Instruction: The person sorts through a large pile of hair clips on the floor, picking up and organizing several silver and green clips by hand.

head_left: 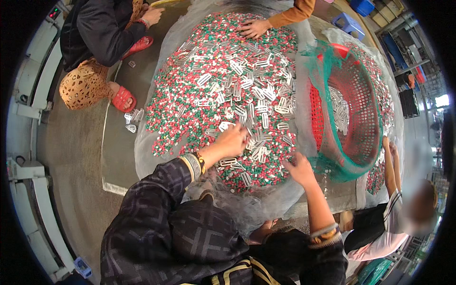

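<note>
Red, green and white small pellets [190, 114] are spread in a wide heap on a pale sheet, with many silver slotted metal pieces [265, 119] lying among them. My left hand [230, 142] reaches into the near middle of the heap, its fingers bent down at the metal pieces. Motion smears the fingertips, so whether they grip a piece does not show. At the heap's near right edge is my right hand [300, 168], fingers curled in and close together; anything inside them is hidden. More metal pieces [246, 178] lie between the two hands.
A red plastic basket [365, 109] draped with green netting [327, 118] stands right of the heap, holding metal pieces [339, 111]. Another person's hand [255, 28] touches the far pellets. Someone in red sandals [124, 99] crouches at left; another person reaches toward a second heap [375, 175] at right.
</note>
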`<action>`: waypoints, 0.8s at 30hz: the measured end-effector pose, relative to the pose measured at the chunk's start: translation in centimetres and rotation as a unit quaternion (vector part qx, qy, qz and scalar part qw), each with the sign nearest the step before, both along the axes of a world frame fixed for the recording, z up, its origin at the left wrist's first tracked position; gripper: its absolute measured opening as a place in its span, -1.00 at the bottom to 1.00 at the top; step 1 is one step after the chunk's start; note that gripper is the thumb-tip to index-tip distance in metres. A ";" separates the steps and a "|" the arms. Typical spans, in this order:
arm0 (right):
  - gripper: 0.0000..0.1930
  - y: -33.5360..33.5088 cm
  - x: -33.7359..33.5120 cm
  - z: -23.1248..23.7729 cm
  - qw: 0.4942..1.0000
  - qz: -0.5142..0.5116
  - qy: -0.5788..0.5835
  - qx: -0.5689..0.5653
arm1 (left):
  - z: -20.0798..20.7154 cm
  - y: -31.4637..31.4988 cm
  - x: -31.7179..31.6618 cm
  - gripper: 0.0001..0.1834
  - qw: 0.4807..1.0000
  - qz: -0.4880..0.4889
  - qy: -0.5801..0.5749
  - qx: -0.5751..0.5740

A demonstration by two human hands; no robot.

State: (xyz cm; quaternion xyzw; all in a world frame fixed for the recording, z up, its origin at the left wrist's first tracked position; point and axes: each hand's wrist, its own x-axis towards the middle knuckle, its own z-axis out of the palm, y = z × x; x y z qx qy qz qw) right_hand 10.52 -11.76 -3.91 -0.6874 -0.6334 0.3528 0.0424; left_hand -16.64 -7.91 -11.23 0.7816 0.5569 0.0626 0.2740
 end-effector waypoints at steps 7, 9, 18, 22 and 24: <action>-0.32 5.5 -3.2 -11.0 0.981 -0.007 -0.131 0.141 | 3.0 3.4 -4.0 -0.40 0.997 0.050 -0.063 0.009; -0.39 4.5 -6.8 -10.0 0.973 0.003 -0.192 0.131 | 1.4 8.3 -7.0 -0.31 0.977 0.162 0.035 0.136; -0.58 0.1 -9.6 -5.9 0.985 0.046 -0.112 0.125 | -1.6 5.4 0.1 -0.40 0.995 -0.043 0.059 0.060; -0.60 -1.6 -6.6 -7.9 0.985 -0.011 -0.068 0.159 | 3.0 -0.2 0.3 -0.43 0.991 -0.126 0.020 -0.030; -0.59 -2.1 -6.0 -7.8 0.984 -0.031 -0.044 0.168 | 2.9 0.1 -1.7 -0.43 0.977 -0.092 -0.184 -0.050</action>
